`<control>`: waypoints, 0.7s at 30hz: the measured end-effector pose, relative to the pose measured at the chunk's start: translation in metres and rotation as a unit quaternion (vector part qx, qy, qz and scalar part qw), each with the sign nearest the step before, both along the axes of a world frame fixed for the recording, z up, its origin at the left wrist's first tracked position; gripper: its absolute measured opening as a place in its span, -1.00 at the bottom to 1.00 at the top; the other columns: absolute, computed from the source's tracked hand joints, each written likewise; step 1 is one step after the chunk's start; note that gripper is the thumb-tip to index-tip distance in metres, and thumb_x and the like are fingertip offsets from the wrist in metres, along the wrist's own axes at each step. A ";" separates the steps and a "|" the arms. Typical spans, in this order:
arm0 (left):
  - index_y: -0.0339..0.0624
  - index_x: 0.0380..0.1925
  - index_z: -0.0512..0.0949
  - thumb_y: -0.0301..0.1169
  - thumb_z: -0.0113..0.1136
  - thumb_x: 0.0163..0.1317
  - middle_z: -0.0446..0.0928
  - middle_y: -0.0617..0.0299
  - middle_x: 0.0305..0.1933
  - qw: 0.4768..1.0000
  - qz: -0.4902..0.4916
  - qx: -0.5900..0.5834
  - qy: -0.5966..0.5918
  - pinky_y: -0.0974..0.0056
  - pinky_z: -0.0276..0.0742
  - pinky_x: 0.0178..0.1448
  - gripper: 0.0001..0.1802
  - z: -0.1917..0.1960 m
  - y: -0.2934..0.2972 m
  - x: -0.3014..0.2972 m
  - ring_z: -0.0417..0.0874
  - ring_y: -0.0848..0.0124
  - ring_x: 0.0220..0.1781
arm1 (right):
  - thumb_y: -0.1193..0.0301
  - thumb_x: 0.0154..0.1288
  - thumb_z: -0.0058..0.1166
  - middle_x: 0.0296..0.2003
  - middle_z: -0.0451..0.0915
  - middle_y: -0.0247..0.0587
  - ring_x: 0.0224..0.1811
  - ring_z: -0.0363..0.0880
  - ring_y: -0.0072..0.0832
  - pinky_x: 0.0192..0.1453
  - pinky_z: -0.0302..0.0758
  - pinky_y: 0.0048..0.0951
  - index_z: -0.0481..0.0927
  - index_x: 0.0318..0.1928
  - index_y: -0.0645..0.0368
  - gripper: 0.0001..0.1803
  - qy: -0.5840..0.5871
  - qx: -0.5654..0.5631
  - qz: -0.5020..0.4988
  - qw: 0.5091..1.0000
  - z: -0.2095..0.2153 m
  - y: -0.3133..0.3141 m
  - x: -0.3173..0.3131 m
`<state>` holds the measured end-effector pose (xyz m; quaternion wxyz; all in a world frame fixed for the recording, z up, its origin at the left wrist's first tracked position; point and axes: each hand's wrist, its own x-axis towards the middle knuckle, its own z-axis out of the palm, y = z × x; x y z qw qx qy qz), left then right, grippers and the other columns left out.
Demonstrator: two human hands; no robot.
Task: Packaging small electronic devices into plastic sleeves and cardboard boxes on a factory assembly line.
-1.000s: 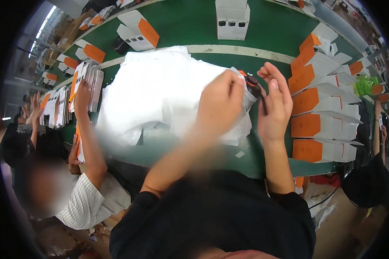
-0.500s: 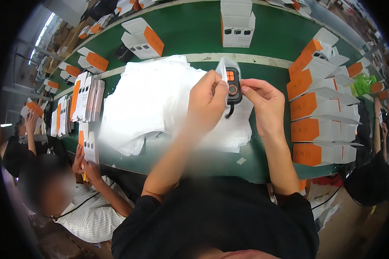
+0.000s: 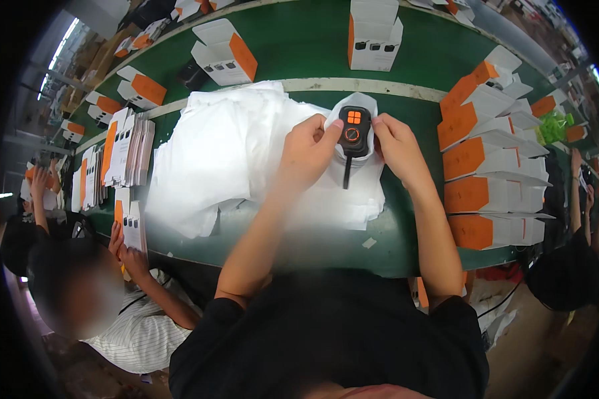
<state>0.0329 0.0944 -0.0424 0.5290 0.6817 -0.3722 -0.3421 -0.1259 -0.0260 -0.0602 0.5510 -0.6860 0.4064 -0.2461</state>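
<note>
- Black handset [image 3: 353,131] with orange buttons and a thin black tail hanging below it sits between the person's two hands, held above a heap of white bags [image 3: 246,156] on the green worktop [image 3: 299,50]; a white bag [image 3: 365,106] shows behind and around its upper part.
- Far left, a co-worker in a striped shirt reaches a hand [image 3: 128,249] up to the worktop's near edge, beside upright stacks of flat white-and-orange cartons [image 3: 123,156].
- Left forearm rises from the lower edge and slants up and to the right; the left hand [image 3: 306,149] is curled, knuckles toward the camera, with the thumb and fingertips pinching the handset's left side and the bag's edge.
- Right forearm comes up more steeply and leans slightly left; the right hand [image 3: 396,143] is also closed in a pinch, its fingers pressed on the handset's right side and the bag there.
- The two hands stand close together, with only the handset's width between them, both over the right part of the heap.
- Behind them, past a pale strip, folded white-and-orange boxes [image 3: 223,53] stand on the green belt, and a taller white box [image 3: 374,34] stands almost straight beyond the handset.
- Right of the right hand, a stack of white-and-orange boxes [image 3: 492,159] is lined along the worktop's edge, near the wrist but apart from it.
</note>
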 end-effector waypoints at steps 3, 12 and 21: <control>-0.17 -0.51 0.43 -0.28 0.18 0.45 0.35 0.46 -0.56 0.998 0.014 -0.061 -0.001 0.47 0.20 -0.38 -0.66 0.010 -0.001 0.001 0.30 0.67 -0.48 | 0.21 0.55 -0.02 -0.45 0.55 -0.35 -0.41 0.43 -0.62 -0.36 0.36 -0.49 0.61 -0.26 0.25 -0.65 -0.033 0.042 0.044 0.998 0.008 -0.006 -0.006; -0.22 -0.45 0.51 -0.33 0.17 0.44 0.48 0.40 -0.48 0.984 -0.146 -0.086 -0.059 0.39 0.42 -0.31 -0.73 0.084 -0.011 -0.025 0.45 0.64 -0.41 | 0.37 0.14 0.41 0.22 0.44 0.00 0.21 0.51 -0.31 0.13 0.57 -0.33 0.28 0.40 0.21 -0.15 -0.047 -0.085 0.110 0.989 0.039 0.060 -0.015; -0.29 -0.25 0.55 0.04 0.33 0.29 0.62 0.18 -0.44 0.953 0.150 -0.205 -0.168 0.29 0.57 -0.19 -0.47 0.072 -0.137 0.052 0.66 0.37 -0.36 | 0.46 0.23 0.43 0.00 0.66 -0.21 -0.01 0.65 -0.44 0.10 0.57 -0.40 0.56 0.10 0.30 -0.54 -0.278 -0.239 -0.134 0.921 0.080 -0.031 0.007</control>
